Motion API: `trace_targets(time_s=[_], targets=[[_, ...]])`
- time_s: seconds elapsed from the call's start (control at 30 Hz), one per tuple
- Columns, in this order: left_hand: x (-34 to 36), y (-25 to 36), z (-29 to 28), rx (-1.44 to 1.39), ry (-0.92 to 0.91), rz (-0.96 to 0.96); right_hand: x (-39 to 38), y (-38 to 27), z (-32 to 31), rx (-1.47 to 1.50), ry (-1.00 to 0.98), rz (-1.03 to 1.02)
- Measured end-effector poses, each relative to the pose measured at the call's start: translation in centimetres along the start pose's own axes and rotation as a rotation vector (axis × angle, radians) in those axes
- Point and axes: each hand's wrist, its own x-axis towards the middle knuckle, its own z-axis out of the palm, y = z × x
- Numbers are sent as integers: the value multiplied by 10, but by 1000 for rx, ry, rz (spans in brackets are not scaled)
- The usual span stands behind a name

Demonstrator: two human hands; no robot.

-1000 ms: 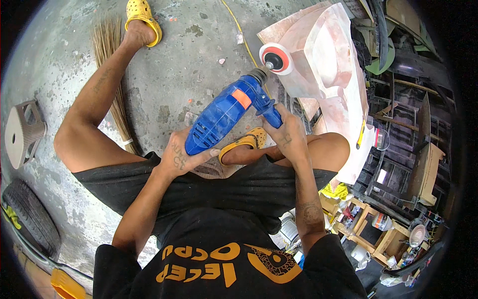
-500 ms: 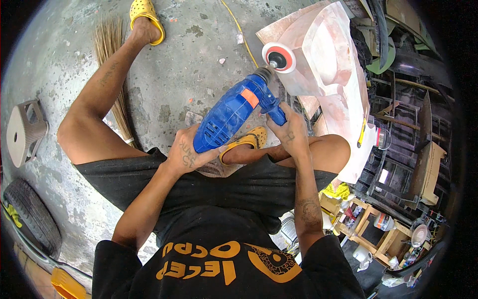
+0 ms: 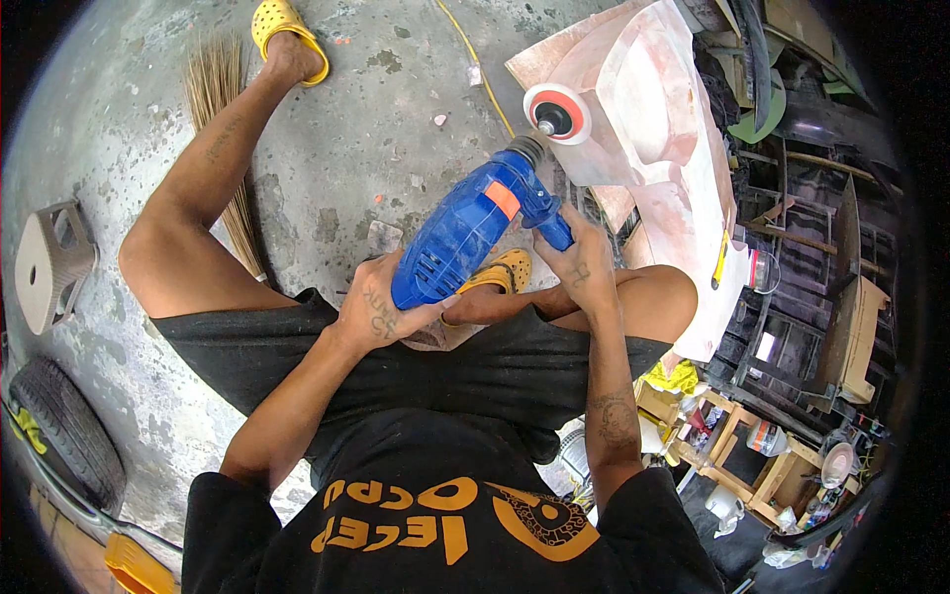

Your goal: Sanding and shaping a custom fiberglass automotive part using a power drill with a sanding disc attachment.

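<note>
While both forearms reach forward between the bent knees, the left hand [image 3: 381,305] is wrapped around the rear of a blue drill [image 3: 457,236], whose lower grip is hidden, and the right hand [image 3: 586,255] is clamped on its blue side handle [image 3: 550,226]. The drill is held above the gray floor [image 3: 336,148], its nose angled toward the left edge of a pale, pinkish curved panel [image 3: 648,109]. At the nose, a round pad [image 3: 557,113] with a white rim, red ring and black hub overlaps that edge near the panel's upper left corner; whether it touches cannot be told. A yellow cutter [image 3: 720,260] lies by the panel's right edge. A yellow cord [image 3: 473,57] crosses the floor, a broom [image 3: 218,104] lies beside the left leg, and a stool [image 3: 45,265] and a tire [image 3: 67,436] are near the floor's left edge.
</note>
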Motion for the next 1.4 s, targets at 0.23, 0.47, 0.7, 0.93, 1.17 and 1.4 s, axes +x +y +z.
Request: trace_targets(time_s=[0.23,0.47,0.7,0.93,1.17,1.4], targets=[[-7,-3,8,5,-29,2,-13,3,-3,48,-2,47],[-13,-3,19,41,-33,73,-22,13,-5,68,23,2],[-17,-5,25,99,-40,81,-26,18,-6,83,24,-4],[-16,-5,22,62,-68,17,-18,23,1,93,24,-72],[-17,-7,22,57,-84,16,-19,27,4,87,-15,-21],[-18,-5,25,81,-92,50,-27,27,1,106,26,-16]])
